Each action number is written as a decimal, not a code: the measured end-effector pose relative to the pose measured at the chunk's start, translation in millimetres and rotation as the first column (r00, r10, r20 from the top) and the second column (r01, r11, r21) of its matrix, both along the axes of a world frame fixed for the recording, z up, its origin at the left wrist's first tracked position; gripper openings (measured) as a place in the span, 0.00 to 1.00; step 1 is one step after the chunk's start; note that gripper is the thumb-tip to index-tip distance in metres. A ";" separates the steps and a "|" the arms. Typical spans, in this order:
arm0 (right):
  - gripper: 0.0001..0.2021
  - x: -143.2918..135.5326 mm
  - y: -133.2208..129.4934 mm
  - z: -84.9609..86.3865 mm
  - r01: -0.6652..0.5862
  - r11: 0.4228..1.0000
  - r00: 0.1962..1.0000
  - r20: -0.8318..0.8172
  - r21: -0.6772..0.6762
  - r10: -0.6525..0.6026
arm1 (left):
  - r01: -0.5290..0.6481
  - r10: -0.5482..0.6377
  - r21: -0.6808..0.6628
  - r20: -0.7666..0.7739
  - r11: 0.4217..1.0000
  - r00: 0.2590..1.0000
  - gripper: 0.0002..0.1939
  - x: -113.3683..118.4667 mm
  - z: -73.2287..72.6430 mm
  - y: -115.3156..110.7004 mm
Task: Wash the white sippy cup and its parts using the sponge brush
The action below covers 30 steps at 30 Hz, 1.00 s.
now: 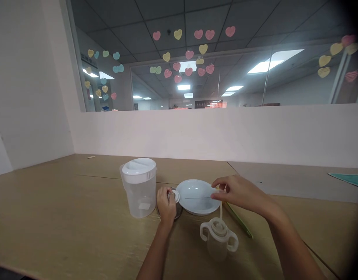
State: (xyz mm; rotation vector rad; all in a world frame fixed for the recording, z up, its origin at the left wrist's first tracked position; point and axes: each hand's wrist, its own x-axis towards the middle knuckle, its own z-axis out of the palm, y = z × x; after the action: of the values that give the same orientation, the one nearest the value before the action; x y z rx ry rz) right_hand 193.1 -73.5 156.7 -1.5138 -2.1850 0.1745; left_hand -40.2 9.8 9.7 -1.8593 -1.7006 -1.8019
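My left hand [166,203] is closed around a small object with a white round top [176,195]; its body is hidden by my fingers. Beneath it shows part of a dark round item [179,212]. Over the right rim of a white bowl [193,207], my right hand [233,191] pinches a thin, straight, wire-like stick [196,198], which points left across the bowl. In front stands a clear two-handled sippy cup [218,243] with a straw [221,212] rising from its lid. A long green stick-like item [240,221] lies to its right.
A translucent pitcher [139,194] with a white lid stands left of my left hand. A teal flat item [349,179] lies at the far right of the brown table [65,221]. Behind rises a white wall [196,134] beneath a window with heart-shaped notes.
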 end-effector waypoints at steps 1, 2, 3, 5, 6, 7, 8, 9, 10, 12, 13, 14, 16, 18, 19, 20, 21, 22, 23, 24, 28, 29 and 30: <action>0.16 -2.2 2.1 -3.3 -0.020 0.999 1.000 0.022 -0.033 0.020 | 0.019 -0.019 0.010 0.030 1.000 0.999 0.05 1.4 0.8 -1.1; 0.17 -5.0 4.2 -6.8 -0.040 0.997 0.998 0.045 -0.065 0.043 | 0.039 -0.040 0.024 0.057 0.999 0.998 0.04 2.6 1.7 -2.3; 0.18 -8.1 6.3 -10.4 -0.059 0.994 0.996 0.067 -0.091 0.065 | 0.062 -0.065 0.043 0.082 0.997 0.995 0.04 3.7 2.5 -3.3; 0.20 -14.1 9.9 -16.8 -0.087 0.986 0.988 0.117 -0.139 0.104 | 0.105 -0.114 0.080 0.123 0.991 0.986 0.03 4.9 3.5 -4.5; 0.20 -16.5 11.2 -19.1 -0.091 0.983 0.983 0.142 -0.156 0.114 | 0.118 -0.131 0.094 0.143 0.989 0.981 0.03 5.2 3.7 -4.5; 0.19 -18.2 12.1 -20.6 -0.089 0.981 0.979 0.165 -0.171 0.117 | 0.124 -0.140 0.101 0.163 0.987 0.977 0.03 5.4 3.7 -4.2; 0.19 -19.3 12.7 -21.3 -0.081 0.980 0.976 0.183 -0.181 0.114 | 0.123 -0.141 0.103 0.185 0.987 0.973 0.03 5.8 3.6 -3.7; 0.18 -19.9 12.9 -21.3 -0.077 0.978 0.974 0.193 -0.194 0.115 | 0.118 -0.138 0.108 0.208 0.987 0.968 0.04 6.6 3.4 -3.2; 0.19 -20.3 12.8 -20.7 -0.077 0.975 0.974 0.193 -0.209 0.119 | 0.114 -0.140 0.123 0.230 0.986 0.963 0.04 7.9 3.2 -2.9; 0.22 -21.8 12.7 -19.7 -0.095 0.969 0.977 0.165 -0.226 0.134 | 0.129 -0.175 0.188 0.251 0.974 0.952 0.06 12.7 2.9 -4.0; 0.25 -23.5 13.1 -19.9 -0.111 0.970 0.979 0.141 -0.217 0.144 | 0.155 -0.209 0.226 0.239 0.962 0.948 0.07 16.2 2.6 -5.5; 0.27 -26.0 14.0 -21.3 -0.137 0.972 0.980 0.116 -0.191 0.160 | 0.191 -0.250 0.262 0.213 0.946 0.945 0.07 20.3 2.3 -7.8; 0.30 -33.3 17.7 -27.3 -0.205 0.972 0.974 0.073 -0.111 0.214 | 0.284 -0.333 0.294 0.131 0.913 0.934 0.06 29.1 1.1 -13.8; 0.30 -42.1 23.6 -36.4 -0.294 0.955 0.953 0.054 -0.048 0.297 | 0.363 -0.400 0.292 0.080 0.885 0.913 0.05 37.3 -0.5 -20.5; 0.29 -46.3 26.9 -41.0 -0.308 0.951 0.950 0.051 -0.020 0.309 | 0.391 -0.426 0.282 0.071 0.876 0.902 0.06 40.7 -1.2 -23.7; 0.30 -50.0 30.0 -45.1 -0.318 0.948 0.947 0.055 0.008 0.317 | 0.422 -0.452 0.262 0.064 0.868 0.890 0.06 43.6 -1.4 -26.8; 0.30 -53.2 32.6 -48.1 -0.321 0.946 0.946 0.055 0.042 0.319 | 0.447 -0.475 0.243 0.069 0.861 0.877 0.07 46.0 -0.9 -29.6; 0.28 -55.9 34.5 -49.8 -0.327 0.943 0.945 0.054 0.068 0.324 | 0.463 -0.493 0.229 0.095 0.856 0.865 0.08 48.2 0.6 -32.3; 0.25 -58.2 35.6 -50.3 -0.341 0.936 0.940 0.056 0.089 0.337 | 0.469 -0.504 0.223 0.143 0.855 0.851 0.09 50.2 3.2 -35.0; 0.21 -60.4 35.7 -49.7 -0.357 0.928 0.934 0.056 0.108 0.353 | 0.466 -0.511 0.228 0.214 0.855 0.832 0.09 52.1 7.1 -37.7; 0.12 -70.1 28.9 -43.0 -0.401 0.881 0.913 0.034 0.251 0.406 | 0.462 -0.566 0.332 0.548 0.823 0.616 0.10 57.0 33.1 -47.0; 0.14 -72.7 26.5 -41.5 -0.395 0.867 0.912 0.017 0.303 0.410 | 0.479 -0.593 0.363 0.599 0.800 0.537 0.10 56.7 40.7 -48.3; 0.15 -75.1 24.3 -40.4 -0.392 0.853 0.908 -0.001 0.345 0.419 | 0.501 -0.615 0.382 0.636 0.776 0.466 0.11 55.6 48.0 -49.0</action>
State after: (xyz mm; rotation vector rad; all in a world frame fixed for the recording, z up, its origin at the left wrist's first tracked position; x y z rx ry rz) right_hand 118.0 -49.2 116.3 -0.8337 -2.3039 -0.0103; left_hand 15.4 -39.2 57.7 -1.8802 -0.9857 -3.2162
